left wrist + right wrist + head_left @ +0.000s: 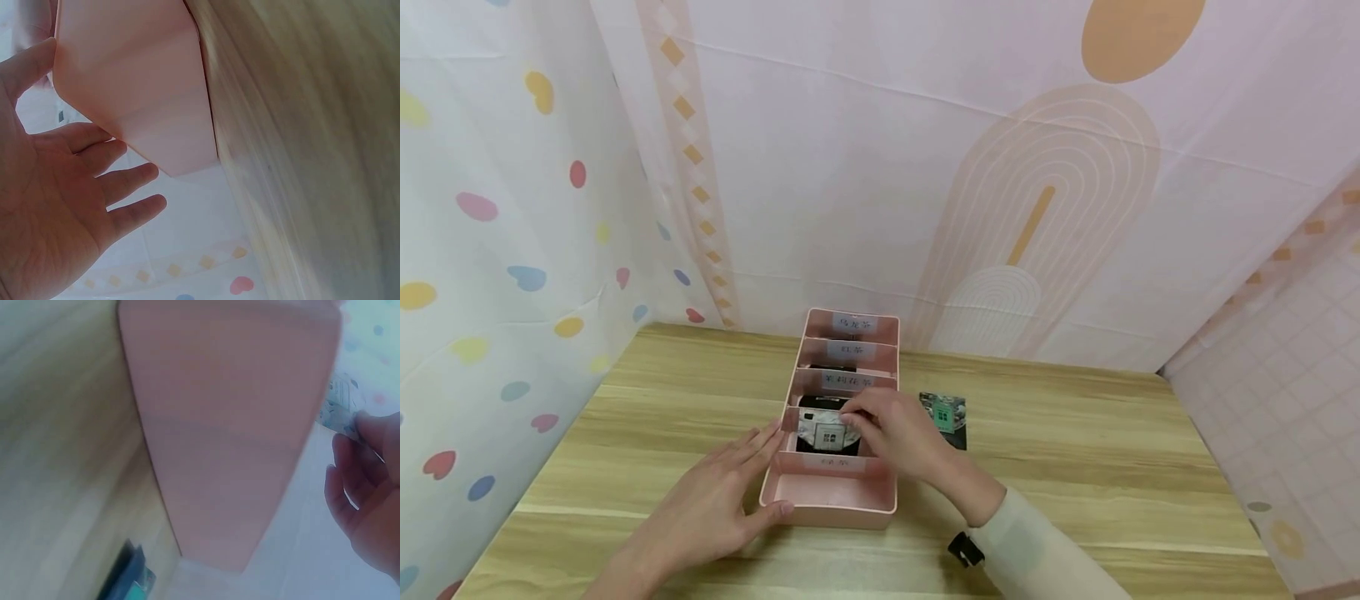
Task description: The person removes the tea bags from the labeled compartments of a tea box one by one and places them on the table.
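Observation:
A pink divided box (829, 520) with labelled compartments stands on the table. My right hand (904, 429) pinches the upper right edge of a tea packet (829, 434), grey-white with a black lower part, over a front compartment. In the right wrist view the thumb and fingertips grip the packet (339, 412) above the box wall (212, 437). My left hand (715, 492) lies along the box's left side, thumb at its front corner; its fingers (134, 181) are spread and touch the wall. Dark packets (822, 402) sit in compartments farther back, mostly hidden.
Right of the box, a dark packet with a green label (944, 414) lies on the wooden table (1075, 467), partly behind my right hand. Patterned cloth (820, 167) hangs behind the table and at both sides. A black band (966, 550) is near my right sleeve.

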`<state>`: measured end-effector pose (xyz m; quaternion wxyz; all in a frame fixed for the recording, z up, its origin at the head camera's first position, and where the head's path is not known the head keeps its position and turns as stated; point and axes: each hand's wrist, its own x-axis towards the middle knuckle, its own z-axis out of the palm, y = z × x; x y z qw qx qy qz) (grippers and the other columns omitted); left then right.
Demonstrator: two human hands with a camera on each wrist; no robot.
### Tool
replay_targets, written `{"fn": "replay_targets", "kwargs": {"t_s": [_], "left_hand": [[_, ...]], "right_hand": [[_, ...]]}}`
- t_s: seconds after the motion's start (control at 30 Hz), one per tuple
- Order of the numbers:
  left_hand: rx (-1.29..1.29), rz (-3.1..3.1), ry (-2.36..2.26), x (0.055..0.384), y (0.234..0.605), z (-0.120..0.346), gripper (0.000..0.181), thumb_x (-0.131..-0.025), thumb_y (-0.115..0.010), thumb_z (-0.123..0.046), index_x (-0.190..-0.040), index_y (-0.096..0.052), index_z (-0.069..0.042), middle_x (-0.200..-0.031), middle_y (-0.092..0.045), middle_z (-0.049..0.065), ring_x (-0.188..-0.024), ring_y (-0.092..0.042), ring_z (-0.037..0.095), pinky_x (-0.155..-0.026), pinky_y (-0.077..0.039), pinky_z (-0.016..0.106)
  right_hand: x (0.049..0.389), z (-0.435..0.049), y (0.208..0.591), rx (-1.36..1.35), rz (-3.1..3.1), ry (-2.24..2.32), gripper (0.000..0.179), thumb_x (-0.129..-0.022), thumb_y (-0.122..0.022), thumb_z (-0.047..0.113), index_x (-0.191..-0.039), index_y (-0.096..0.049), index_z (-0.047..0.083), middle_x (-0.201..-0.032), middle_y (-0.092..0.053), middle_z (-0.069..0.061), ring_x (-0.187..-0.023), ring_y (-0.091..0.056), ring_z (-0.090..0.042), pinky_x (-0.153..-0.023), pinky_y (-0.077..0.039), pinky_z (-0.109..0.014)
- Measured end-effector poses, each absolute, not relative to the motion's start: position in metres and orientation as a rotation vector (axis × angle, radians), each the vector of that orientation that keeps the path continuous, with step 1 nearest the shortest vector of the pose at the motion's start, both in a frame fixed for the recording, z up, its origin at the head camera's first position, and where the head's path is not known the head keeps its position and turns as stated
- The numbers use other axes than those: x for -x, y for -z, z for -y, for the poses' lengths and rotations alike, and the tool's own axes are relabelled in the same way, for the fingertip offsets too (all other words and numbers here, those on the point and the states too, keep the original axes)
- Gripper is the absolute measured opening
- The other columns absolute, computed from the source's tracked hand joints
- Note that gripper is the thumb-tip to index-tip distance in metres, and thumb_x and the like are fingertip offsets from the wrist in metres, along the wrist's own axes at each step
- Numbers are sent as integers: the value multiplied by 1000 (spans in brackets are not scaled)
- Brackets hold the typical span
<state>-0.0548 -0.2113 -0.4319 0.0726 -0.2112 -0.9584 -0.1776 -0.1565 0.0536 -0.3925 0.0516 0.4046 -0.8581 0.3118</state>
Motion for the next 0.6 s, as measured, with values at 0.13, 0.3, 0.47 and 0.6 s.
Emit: {"fn": "replay_targets", "kwargs": {"t_s": [0.13,0.3,0.47,0.6], "left_hand": [[631,2880,532,55,432,211,85,-94,-70,-58,-154,-51,-1,-161,-46,15,-140,-50,45,-111,-45,62],[626,2883,528,55,431,211,85,-94,-70,-58,-154,-50,0,-162,-45,14,-141,-50,45,-111,-45,62],[629,2886,526,55,432,211,85,-94,-70,-57,-154,-50,0,-163,-43,14,-141,-49,45,-112,-44,61],[635,2885,524,55,433,211,84,-94,-70,-57,-153,-51,0,-162,-44,14,-141,-50,45,-111,-45,61]], "right_hand": [[160,-57,386,-1235,2563,-949,9,-101,-70,12,-104,-77,8,-96,-75,0,-81,-64,-10,-74,-55,-27],[161,-62,379,-1208,2554,-982,10,-101,-70,12,-107,-77,7,-103,-76,-2,-86,-66,-12,-76,-56,-29],[163,-67,374,-1179,2532,-1015,10,-101,-70,10,-107,-77,6,-99,-75,-1,-78,-61,-10,-70,-53,-25],[166,-71,369,-1170,2492,-1025,8,-99,-71,7,-105,-77,4,-92,-72,-2,-75,-61,-10,-68,-54,-23]]}}
